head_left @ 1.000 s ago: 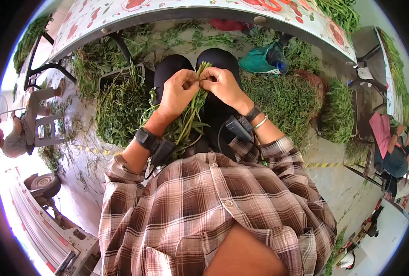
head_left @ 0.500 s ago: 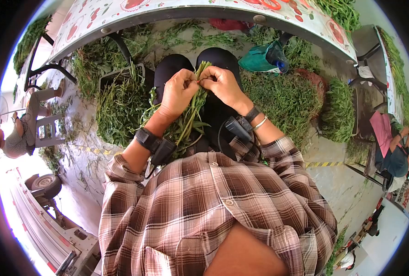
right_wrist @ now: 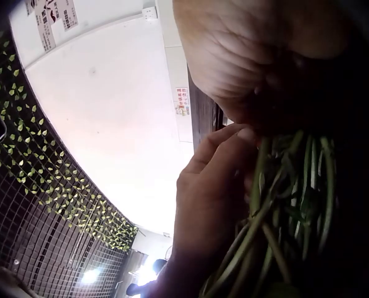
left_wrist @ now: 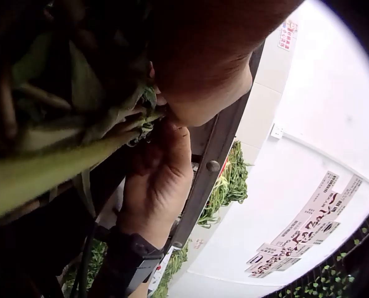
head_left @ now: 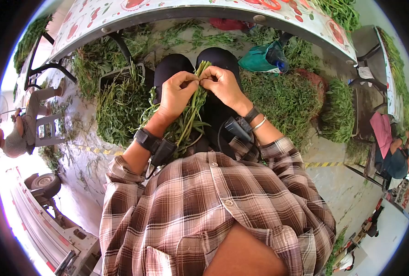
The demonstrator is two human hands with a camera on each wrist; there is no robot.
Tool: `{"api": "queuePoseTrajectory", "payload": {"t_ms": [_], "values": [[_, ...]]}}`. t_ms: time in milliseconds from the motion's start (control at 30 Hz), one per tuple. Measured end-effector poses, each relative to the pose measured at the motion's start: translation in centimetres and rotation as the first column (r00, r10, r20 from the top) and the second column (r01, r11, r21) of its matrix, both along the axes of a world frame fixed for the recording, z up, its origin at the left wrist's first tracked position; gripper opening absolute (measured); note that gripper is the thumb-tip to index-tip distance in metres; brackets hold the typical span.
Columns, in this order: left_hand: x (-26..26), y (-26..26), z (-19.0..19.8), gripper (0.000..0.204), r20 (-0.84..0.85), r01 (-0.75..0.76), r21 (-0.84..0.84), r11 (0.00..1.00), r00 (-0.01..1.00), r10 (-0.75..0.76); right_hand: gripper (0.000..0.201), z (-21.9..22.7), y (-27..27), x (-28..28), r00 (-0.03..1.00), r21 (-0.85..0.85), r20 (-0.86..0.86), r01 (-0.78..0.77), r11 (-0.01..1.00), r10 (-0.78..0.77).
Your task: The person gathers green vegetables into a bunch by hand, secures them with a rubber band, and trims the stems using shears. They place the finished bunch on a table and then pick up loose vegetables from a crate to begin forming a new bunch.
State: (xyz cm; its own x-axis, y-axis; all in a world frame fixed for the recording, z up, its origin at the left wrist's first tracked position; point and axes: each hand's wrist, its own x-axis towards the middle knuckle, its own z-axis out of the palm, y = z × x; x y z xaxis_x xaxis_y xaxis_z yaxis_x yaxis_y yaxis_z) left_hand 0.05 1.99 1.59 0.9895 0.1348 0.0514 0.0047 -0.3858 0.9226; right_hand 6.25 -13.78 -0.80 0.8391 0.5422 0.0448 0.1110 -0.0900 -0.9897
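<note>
A bundle of leafy green stems (head_left: 194,112) lies over the person's lap, its cut ends pointing away between the knees. The left hand (head_left: 177,93) curls its fingers at the bundle's upper part from the left. From the other side the right hand (head_left: 223,87) pinches there too, and both sets of fingertips meet over the stems. In the right wrist view the stems (right_wrist: 274,211) run down from under the two hands. Palms and shadow hide what is between the fingertips; I cannot tell whether a tie is there.
A dark crate (head_left: 142,76) heaped with greens stands left of the knees. To the right are a large pile of greens (head_left: 278,101) and a green bag (head_left: 259,57). A table with a patterned cover (head_left: 190,5) stands ahead. Other people sit at far left and right.
The hands stay at the same spot on the bundle, with only small finger movements. A small red spot between the fingertips half a second ago no longer shows.
</note>
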Motion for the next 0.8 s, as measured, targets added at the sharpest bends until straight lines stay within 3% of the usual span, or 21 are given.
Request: {"api": "queuePoseTrajectory", "payload": {"t_ms": [133,367,433,533,767,800], "values": [[0.0,0.1,0.6,0.012,-0.133,-0.022,-0.185,0.982,0.991,-0.002,0.006,0.7,-0.2,-0.1,1.0,-0.008,0.007,-0.01,1.0,0.01],[-0.1,0.4,0.9,0.015,-0.162,-0.02,-0.177,0.984,0.987,-0.01,0.006,0.6,0.1,-0.1,1.0,0.041,-0.006,-0.005,0.999,0.005],[-0.1,0.3,0.9,0.015,-0.172,-0.032,-0.168,0.985,0.985,0.003,0.007,1.1,0.1,0.1,0.98,-0.056,0.201,0.0,0.998,0.011],[0.0,0.2,0.5,0.013,-0.132,-0.026,-0.144,0.989,0.991,0.007,0.007,1.4,0.4,-0.1,0.963,-0.107,0.268,0.046,0.993,-0.016],[0.1,0.3,0.6,0.011,-0.145,-0.052,-0.107,0.993,0.989,0.036,0.006,0.9,0.3,-0.4,0.957,-0.041,0.276,0.1,0.994,-0.085],[0.1,0.5,0.7,0.011,-0.159,-0.052,-0.145,0.988,0.987,0.029,0.006,0.8,0.1,-0.4,0.979,-0.049,0.187,0.091,0.995,-0.08]]}}
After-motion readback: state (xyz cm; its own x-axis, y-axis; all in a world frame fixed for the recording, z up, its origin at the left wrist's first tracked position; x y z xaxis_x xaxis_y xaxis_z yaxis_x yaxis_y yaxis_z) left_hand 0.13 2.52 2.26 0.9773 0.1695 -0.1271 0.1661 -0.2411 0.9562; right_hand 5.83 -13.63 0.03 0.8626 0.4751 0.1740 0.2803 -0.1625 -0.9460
